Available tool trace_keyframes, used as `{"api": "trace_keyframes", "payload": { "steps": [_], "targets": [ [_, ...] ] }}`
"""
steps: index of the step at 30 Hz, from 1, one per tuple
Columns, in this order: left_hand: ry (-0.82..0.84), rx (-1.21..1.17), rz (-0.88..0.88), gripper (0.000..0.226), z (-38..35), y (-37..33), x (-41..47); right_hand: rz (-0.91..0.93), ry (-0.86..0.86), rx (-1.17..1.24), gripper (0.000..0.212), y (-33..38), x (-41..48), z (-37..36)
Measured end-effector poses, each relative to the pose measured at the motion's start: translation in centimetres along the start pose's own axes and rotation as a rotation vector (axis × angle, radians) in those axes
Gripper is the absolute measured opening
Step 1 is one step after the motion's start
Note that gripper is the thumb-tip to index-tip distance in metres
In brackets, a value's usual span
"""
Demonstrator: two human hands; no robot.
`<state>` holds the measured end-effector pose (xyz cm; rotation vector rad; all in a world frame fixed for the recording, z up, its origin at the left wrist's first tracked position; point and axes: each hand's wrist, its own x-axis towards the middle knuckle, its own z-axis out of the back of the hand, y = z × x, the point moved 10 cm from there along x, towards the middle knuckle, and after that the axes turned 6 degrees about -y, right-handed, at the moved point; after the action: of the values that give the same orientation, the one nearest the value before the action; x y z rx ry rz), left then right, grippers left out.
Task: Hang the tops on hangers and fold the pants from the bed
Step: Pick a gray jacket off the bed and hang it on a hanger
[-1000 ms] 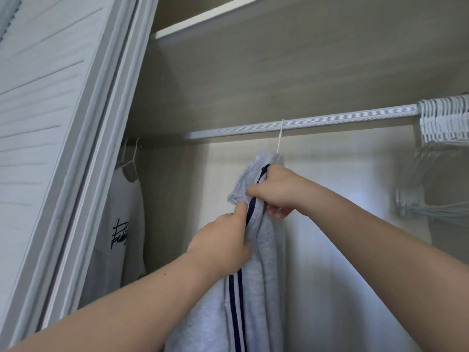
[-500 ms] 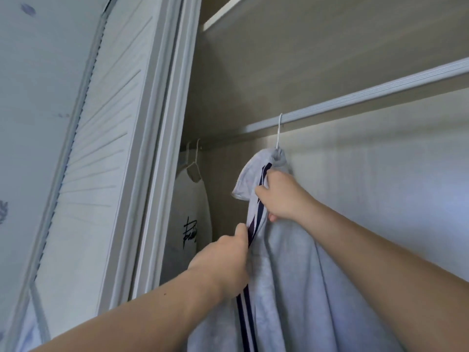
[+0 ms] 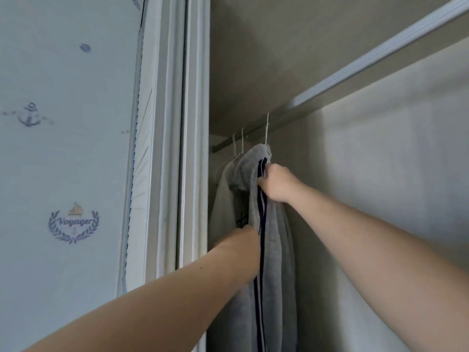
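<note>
Top (image 3: 276,237) on hanger (image 3: 266,130) on rail (image 3: 355,69), just right of second top (image 3: 223,196)

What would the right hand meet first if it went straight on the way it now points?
The right hand points left and grips the grey fabric top with dark stripes. Going on, it would probably push this against the white printed top hanging beside it, though depth is unclear.

Grey top (image 3: 276,250) slid left along the rail (image 3: 380,58), now against the white top (image 3: 223,199), left hand (image 3: 242,240) tucked behind its fabric.
</note>
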<state>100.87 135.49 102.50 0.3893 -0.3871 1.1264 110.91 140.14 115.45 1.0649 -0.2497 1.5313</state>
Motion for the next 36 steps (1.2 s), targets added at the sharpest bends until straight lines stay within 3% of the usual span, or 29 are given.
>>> {"api": "trace_keyframes", "payload": {
  "steps": [3,9,14,17,21,25,29,36],
  "targets": [
    [0.079,0.134,0.025,0.034,-1.1,0.8,0.5,-0.057,0.044,0.008,0.030,-0.6,1.6,-2.4],
    [0.133,0.152,0.100,0.034,-1.5,1.4,0.5,-0.073,0.053,0.060,0.034,-1.6,2.6,-4.2],
    [0.155,0.234,0.065,0.038,-0.6,0.6,-0.6,-0.014,0.030,0.090,0.062,-2.5,0.3,-2.5],
    [0.000,0.404,-0.097,0.031,1.1,-1.2,-2.3,0.077,-0.021,0.056,0.067,-1.7,-2.1,-0.5],
    [-0.323,0.389,-0.344,0.026,4.5,-3.6,-7.4,0.213,-0.129,-0.102,0.063,1.3,-6.7,2.1],
    [-0.567,0.384,-0.423,0.028,8.0,-1.8,-13.6,0.349,-0.187,-0.238,0.068,6.3,-12.0,2.8],
    [-0.618,0.416,-0.351,0.039,11.2,3.3,-19.6,0.389,-0.151,-0.274,0.070,12.1,-16.6,2.3],
    [-0.564,0.554,-0.243,0.056,17.1,14.5,-34.2,0.510,-0.072,-0.258,0.078,26.6,-25.8,0.1]
  ]
}}
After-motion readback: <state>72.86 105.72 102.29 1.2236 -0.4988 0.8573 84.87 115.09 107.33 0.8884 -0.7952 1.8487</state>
